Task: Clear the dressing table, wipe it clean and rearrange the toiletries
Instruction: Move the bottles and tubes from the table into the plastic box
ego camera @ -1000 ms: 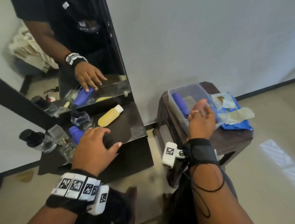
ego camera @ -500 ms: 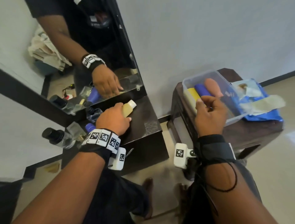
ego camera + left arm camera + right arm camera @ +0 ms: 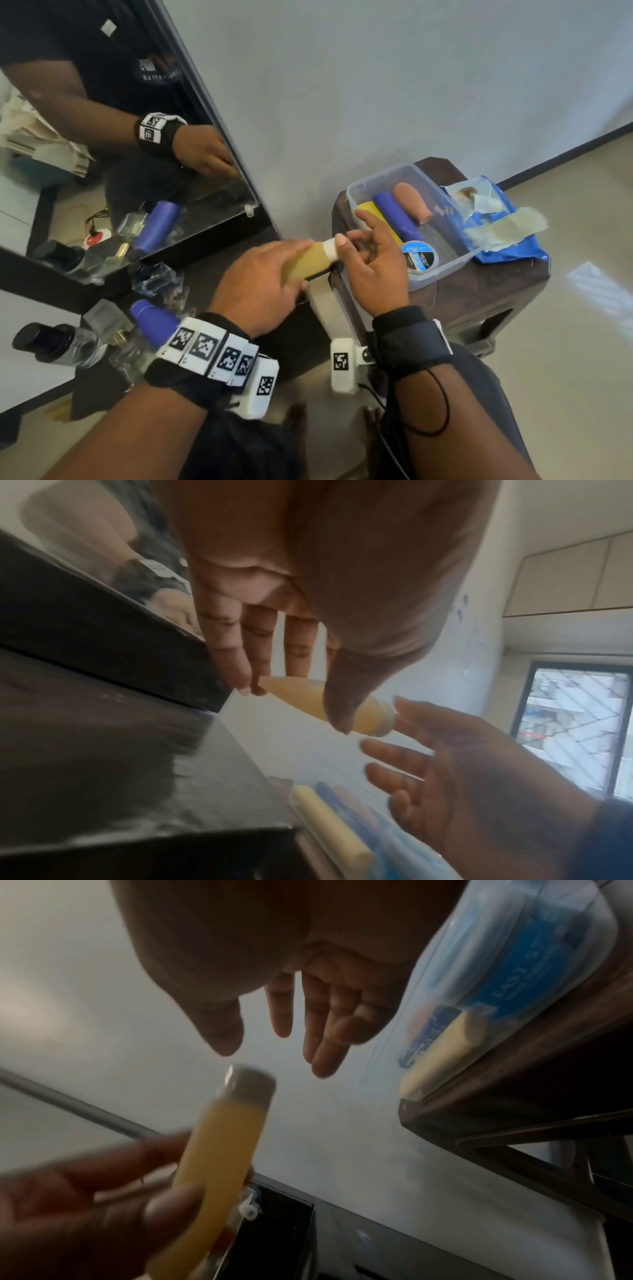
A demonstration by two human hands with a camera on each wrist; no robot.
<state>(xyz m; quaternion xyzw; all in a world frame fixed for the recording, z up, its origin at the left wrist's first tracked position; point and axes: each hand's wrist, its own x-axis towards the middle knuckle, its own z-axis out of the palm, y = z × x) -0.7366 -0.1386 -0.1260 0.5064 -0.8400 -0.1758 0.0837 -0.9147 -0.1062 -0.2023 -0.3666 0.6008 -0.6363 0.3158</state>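
My left hand (image 3: 260,291) is gripping the yellow bottle (image 3: 310,261) between thumb and fingers, holding it out over the gap at the right edge of the dressing table (image 3: 219,274), white cap pointing toward my right hand (image 3: 373,263). My right hand is waiting with fingers spread and relaxed, holding nothing, its thumb tip just at the cap; I cannot tell whether it is touching. Just beyond it, the clear plastic container (image 3: 442,274) is sitting on a dark stool (image 3: 479,294), holding a yellow tube, a blue tube (image 3: 397,216), a tan one and a round blue-labelled tin (image 3: 419,261). A blue packet (image 3: 507,246) is lying beside the container. Back on the table, a blue bottle (image 3: 154,320) and clear glass bottles (image 3: 58,344) are resting before the mirror (image 3: 102,137).
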